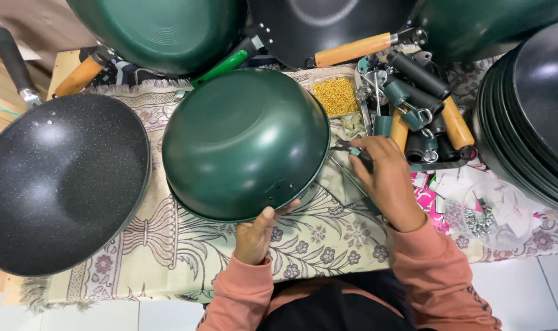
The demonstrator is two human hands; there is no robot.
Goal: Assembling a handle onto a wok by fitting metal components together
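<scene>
Left hand [254, 233] is curling, thumb raised, while right hand [386, 181] is reaching forward, fingers pinching, both sleeved.

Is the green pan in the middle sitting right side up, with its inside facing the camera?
No, the green pan lies upside down, its rounded outer bottom facing up, while the left hand holds its near rim.

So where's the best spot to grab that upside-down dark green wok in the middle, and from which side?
Probably by its near rim, from the person's side: the upside-down dark green wok has a smooth domed shell with no handle, and the left hand already grips that edge, thumb on top.
</scene>
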